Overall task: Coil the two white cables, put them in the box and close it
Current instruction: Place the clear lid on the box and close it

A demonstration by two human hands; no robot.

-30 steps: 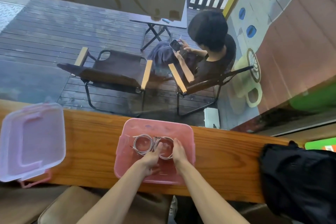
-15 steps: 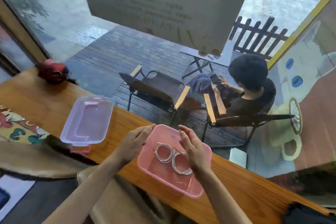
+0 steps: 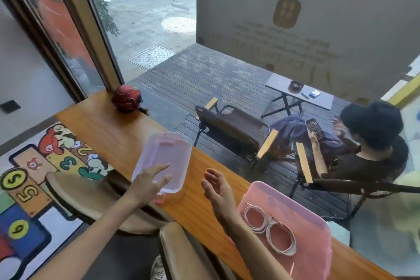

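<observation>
**Cables coiled in the open box, lid off to the side**

Two white cables, each wound into a ring, lie side by side and touching inside the open pink box. The translucent lid sits apart on the counter, left of the box.

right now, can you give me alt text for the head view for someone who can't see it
The left hand rests straight fingers on a clear lid on a wooden counter, while the right hand hovers open beside it. Two coiled white cables lie in an open pink box to the right.
</observation>
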